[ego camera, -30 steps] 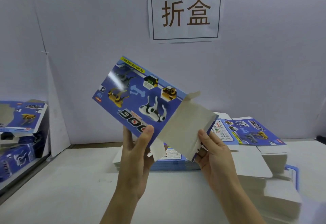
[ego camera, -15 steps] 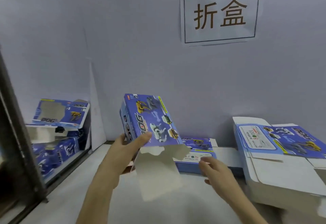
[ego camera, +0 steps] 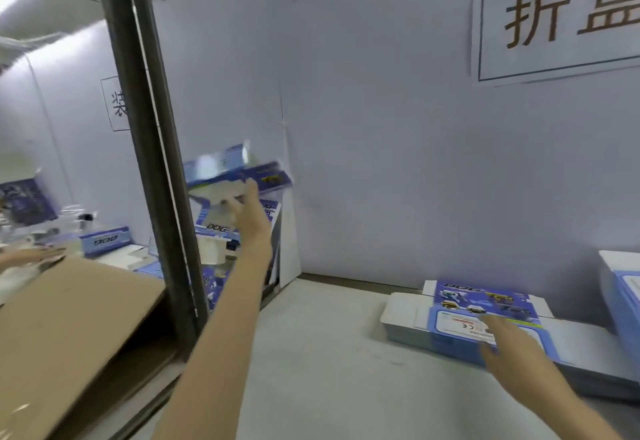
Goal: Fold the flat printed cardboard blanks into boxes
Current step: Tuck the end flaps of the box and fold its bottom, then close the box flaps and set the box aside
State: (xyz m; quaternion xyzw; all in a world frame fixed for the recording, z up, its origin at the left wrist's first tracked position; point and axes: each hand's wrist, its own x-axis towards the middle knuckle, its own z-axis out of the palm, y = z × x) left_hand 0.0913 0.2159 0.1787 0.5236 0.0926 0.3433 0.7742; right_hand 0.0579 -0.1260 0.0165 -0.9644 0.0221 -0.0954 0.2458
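Note:
My left hand (ego camera: 250, 212) reaches out to the left and holds a folded blue printed box (ego camera: 239, 171), which is blurred, above a pile of folded boxes (ego camera: 218, 228) by the wall. My right hand (ego camera: 510, 344) stretches forward with straight fingers, its fingertips resting on the top blank of a stack of flat printed blanks (ego camera: 481, 304) on the white table (ego camera: 329, 353).
A dark metal post (ego camera: 149, 162) stands at the left, with a brown cardboard carton (ego camera: 69, 318) beyond it and another person's hand (ego camera: 31, 254) at the far left. A second stack of blanks (ego camera: 623, 294) sits at the right edge. A paper sign (ego camera: 561, 20) hangs on the wall.
My view has swung left. My left hand has carried the folded box up and left to the pile. My right hand let go of it and moved to the stack of blanks.

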